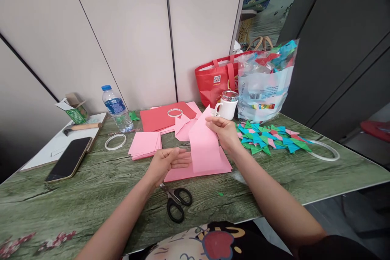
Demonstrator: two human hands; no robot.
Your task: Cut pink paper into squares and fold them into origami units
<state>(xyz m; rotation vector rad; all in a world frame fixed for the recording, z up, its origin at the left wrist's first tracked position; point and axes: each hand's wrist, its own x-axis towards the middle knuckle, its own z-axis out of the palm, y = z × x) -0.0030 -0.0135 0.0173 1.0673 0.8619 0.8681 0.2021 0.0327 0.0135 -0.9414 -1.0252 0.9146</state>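
Note:
My right hand point(224, 131) pinches a partly folded sheet of pink paper point(204, 152) near its pointed top and holds it upright. To its left, my left hand point(167, 164) has its fingers stretched out, their tips close to the sheet's left edge; whether they touch it I cannot tell. Beneath lies more pink paper point(179, 174) on the table. A folded pink piece point(183, 129) sits just behind the held sheet. Left of that is a stack of pink squares point(145, 144). Black-handled scissors point(176, 203) lie in front of my left hand.
Right of my hands spreads a pile of folded paper stars point(268, 138) beside a tape roll point(330, 157). Behind stand a white mug point(228, 107), a red bag point(210, 83) and a plastic bag point(263, 93). A water bottle point(117, 109), phone point(70, 158) and hammer point(82, 127) are at left.

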